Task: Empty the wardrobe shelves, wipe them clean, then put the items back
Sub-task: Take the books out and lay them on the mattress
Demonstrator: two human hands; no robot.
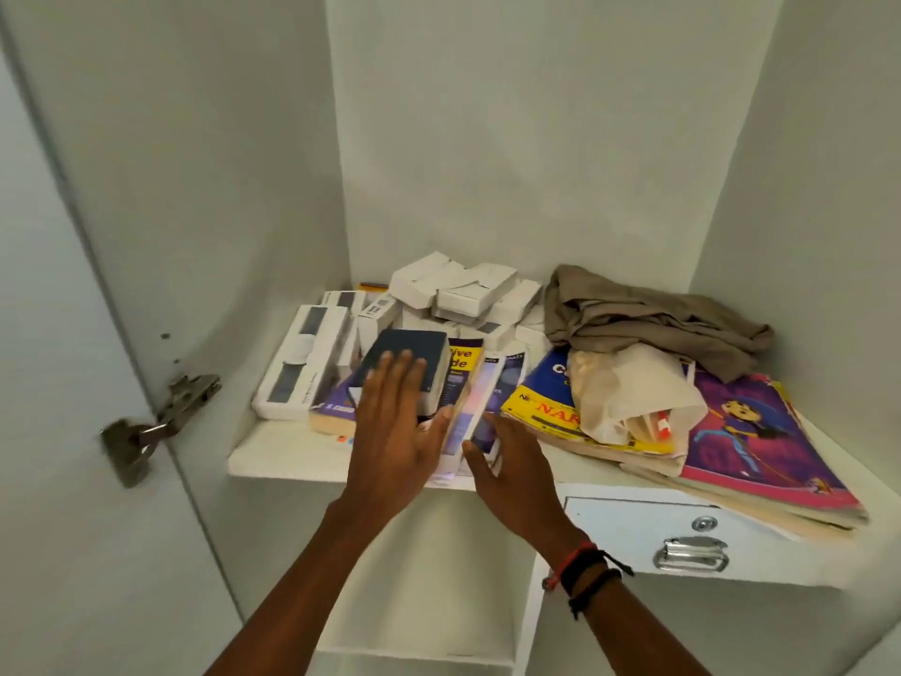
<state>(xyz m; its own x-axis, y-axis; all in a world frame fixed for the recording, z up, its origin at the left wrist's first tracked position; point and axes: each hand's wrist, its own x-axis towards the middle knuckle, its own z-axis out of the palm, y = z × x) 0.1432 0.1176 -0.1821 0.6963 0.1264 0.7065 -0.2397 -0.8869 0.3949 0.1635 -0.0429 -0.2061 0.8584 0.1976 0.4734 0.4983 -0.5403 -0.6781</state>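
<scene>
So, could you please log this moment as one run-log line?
stage: emptying shelf | left hand: flat on dark blue book | right hand: open beside tilted book | shelf: still loaded

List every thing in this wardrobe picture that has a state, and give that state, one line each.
wardrobe door: open
drawer: shut
shelf: still loaded
dark blue book: lying flat, under the left hand
left hand: open, flat on the book
right hand: open, at a tilted book
brown cloth: crumpled
white bag: open-mouthed
</scene>
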